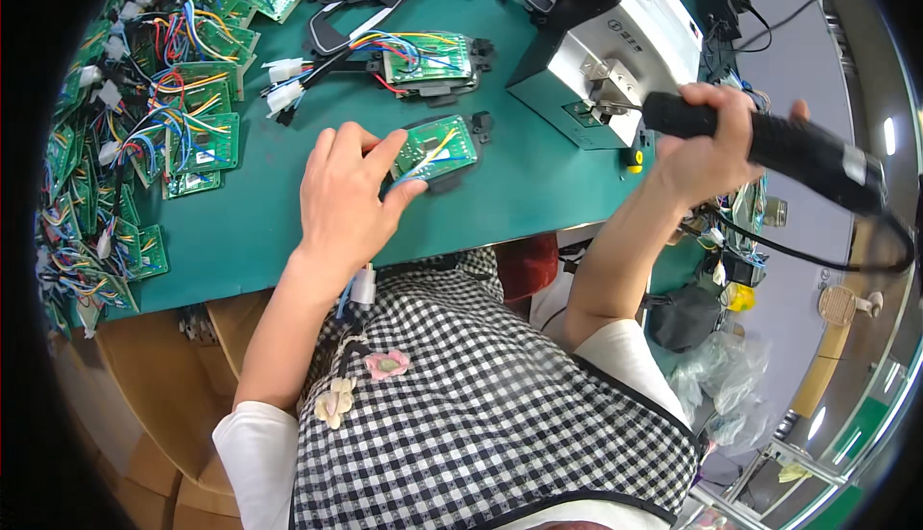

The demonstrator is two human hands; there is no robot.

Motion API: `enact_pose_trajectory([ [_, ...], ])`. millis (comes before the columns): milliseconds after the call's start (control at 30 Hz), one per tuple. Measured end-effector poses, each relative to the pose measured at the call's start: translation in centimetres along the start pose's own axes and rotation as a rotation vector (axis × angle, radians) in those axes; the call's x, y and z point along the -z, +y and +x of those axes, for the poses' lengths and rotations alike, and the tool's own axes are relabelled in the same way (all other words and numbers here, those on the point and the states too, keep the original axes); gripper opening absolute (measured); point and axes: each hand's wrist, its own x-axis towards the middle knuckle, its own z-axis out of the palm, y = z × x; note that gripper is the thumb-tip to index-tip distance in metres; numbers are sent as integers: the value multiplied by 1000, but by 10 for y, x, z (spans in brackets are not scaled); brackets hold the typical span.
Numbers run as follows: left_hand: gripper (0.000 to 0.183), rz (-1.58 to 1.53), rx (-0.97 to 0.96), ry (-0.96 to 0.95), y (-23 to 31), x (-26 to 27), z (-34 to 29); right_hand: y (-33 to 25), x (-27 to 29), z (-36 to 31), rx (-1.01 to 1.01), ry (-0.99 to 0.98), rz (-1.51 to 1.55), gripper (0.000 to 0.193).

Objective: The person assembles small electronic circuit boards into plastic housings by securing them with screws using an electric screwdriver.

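This view comes from the left of 2 fisheye cameras worn side by side on the person's head. It looks steeply down from above, with the wearer's checked apron (481,386) filling the lower middle and the green tabletop (231,251) spreading beyond it. The circuit board (460,145) lies near, a little above centre. The wide lens takes in a clear plastic bag (726,376) at lower right, bending straight edges toward its dark, rounded rim.

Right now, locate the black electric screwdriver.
The black electric screwdriver is at the head view's right, in the right hand, tip at the silver box.
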Motion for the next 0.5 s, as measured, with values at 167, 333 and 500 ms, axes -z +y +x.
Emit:
enact_pose_trajectory([
  [167, 38, 7, 13, -92, 1, 6, 4, 2, -14, -9, -151, -109, 114, 66],
  [333, 34, -35, -42, -76, -4, 2, 9, -22, -20, -52, -231, -131, 332, 73],
  [500, 35, -94, -79, -40, -16, -7, 9, -29, -58, -110, -335, -317, 435, 84],
])
